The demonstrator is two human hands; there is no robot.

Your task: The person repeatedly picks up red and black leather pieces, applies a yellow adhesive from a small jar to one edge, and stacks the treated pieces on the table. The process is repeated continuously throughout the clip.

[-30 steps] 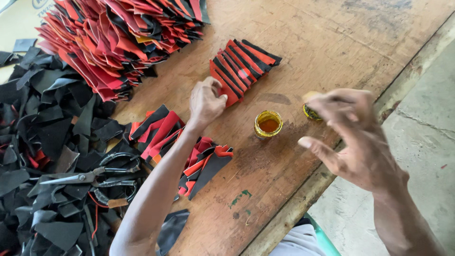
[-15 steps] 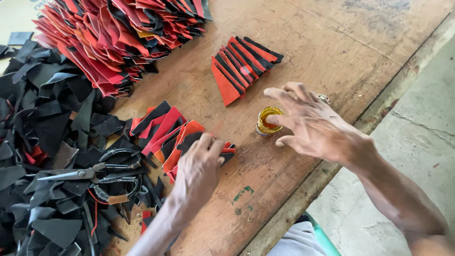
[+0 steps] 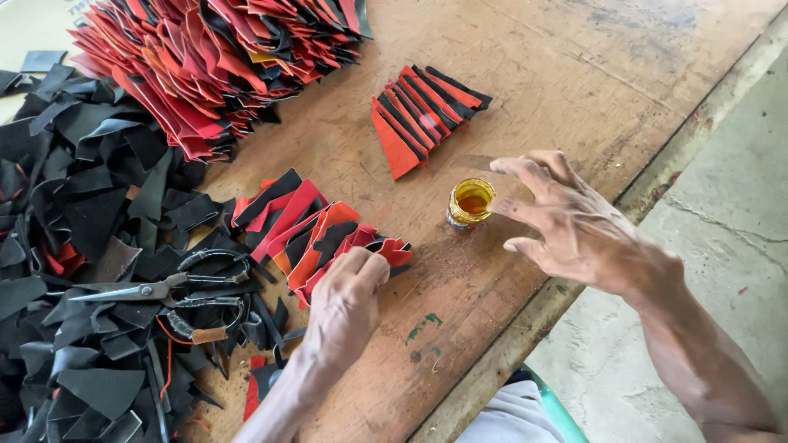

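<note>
Wooden bench: right hand, grip open, hovers just beside the small jar; left hand, grip closed, presses red-and-black pieces

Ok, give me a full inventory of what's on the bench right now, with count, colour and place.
Wooden table: one, brown, fills most of the view.
Large pile of cut pieces: too many to count, red and black, top left.
Fanned stack of pieces: one, red and black, centre top.
Near stack of pieces: one, red and black, centre, under the left hand.
Black offcuts: many, black, left side.
Scissors: one pair, dark metal, on the offcuts.
Small jar: one, yellow with amber liquid, open, centre right.
Left hand: pressing on the near stack.
Right hand: fingers spread, beside the jar.
</note>
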